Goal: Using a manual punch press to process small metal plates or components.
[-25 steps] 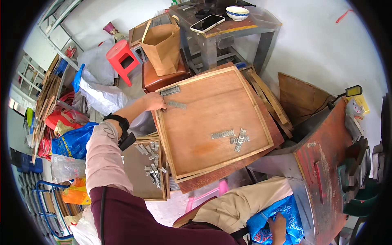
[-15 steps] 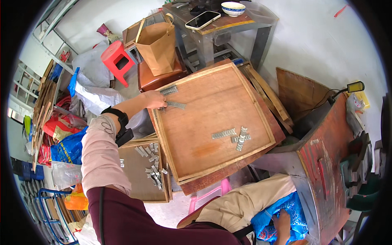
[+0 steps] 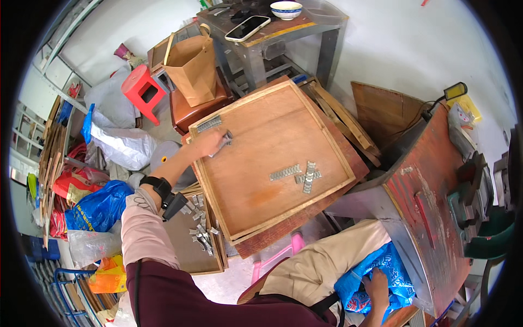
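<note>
My left hand [image 3: 209, 145] reaches over the shallow wooden tray [image 3: 294, 122], fingers closed on a grey ridged metal strip [image 3: 227, 138] near the tray's left side. Just beyond it, a similar row of grey metal pieces [image 3: 209, 123] lies along the left rim. Toward the near right of the tray is another straight row [image 3: 285, 173], with two more strips [image 3: 309, 177] crossed beside it. My right hand [image 3: 377, 289] is at the mouth of a blue plastic bag [image 3: 400, 280] by my lap. Its fingers are curled and partly hidden; what they hold does not show.
A lower wooden tray [image 3: 185, 256] holds several loose metal pieces. Behind the big tray stand a brown paper bag [image 3: 190, 71], a red stool [image 3: 143, 90] and a table [image 3: 305, 27] with a phone [image 3: 248, 28] and bowl [image 3: 286, 10]. A worn reddish cabinet [image 3: 430, 191] borders the right.
My left hand has moved inward from the tray's left rim, and the strip near it has moved and turned with the fingers. My right hand stays at the blue bag. The whole view has shifted slightly.
</note>
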Available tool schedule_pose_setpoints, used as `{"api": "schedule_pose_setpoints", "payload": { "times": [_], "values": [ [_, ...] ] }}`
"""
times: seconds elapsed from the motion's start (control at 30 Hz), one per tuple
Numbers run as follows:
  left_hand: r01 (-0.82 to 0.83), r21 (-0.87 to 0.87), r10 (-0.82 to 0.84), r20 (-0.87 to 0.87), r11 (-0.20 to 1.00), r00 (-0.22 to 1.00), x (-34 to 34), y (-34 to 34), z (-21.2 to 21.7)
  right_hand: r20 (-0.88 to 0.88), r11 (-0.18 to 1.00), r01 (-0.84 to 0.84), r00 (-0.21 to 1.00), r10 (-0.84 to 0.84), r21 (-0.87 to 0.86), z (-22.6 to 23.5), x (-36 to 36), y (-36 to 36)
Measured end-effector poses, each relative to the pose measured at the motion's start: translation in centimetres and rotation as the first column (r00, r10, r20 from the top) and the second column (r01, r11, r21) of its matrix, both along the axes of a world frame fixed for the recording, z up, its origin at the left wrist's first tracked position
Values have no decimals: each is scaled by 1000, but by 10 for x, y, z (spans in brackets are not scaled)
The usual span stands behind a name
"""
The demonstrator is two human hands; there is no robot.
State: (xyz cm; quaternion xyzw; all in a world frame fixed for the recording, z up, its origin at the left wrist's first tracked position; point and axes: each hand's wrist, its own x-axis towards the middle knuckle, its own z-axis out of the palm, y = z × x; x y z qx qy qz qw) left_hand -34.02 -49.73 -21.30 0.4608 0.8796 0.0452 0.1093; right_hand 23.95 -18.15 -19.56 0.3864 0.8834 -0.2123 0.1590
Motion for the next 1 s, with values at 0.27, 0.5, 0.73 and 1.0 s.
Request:
{"api": "schedule_pose_setpoints", "payload": {
  "times": [0.27, 0.5, 0.73, 1.0],
  "values": [
    [171, -112, -198, -311, 979, 929, -14, 18, 3, -34, 997, 77, 997, -76, 19, -3, 5, -9],
    [177, -80, -188, -163, 981, 969, -6, -10, 1, -61, 993, 118, 991, -119, -14, -2, 9, -12],
    [59, -79, -69, -133, 995, 989, 25, -17, 1, -54, 996, 89, 995, -90, -18, -5, 7, -11],
    [-176, 223, 243, -323, 959, 915, -5, -15, -10, -35, 997, 80, 996, -80, 20, 4, 9, -10]
  ]
}}
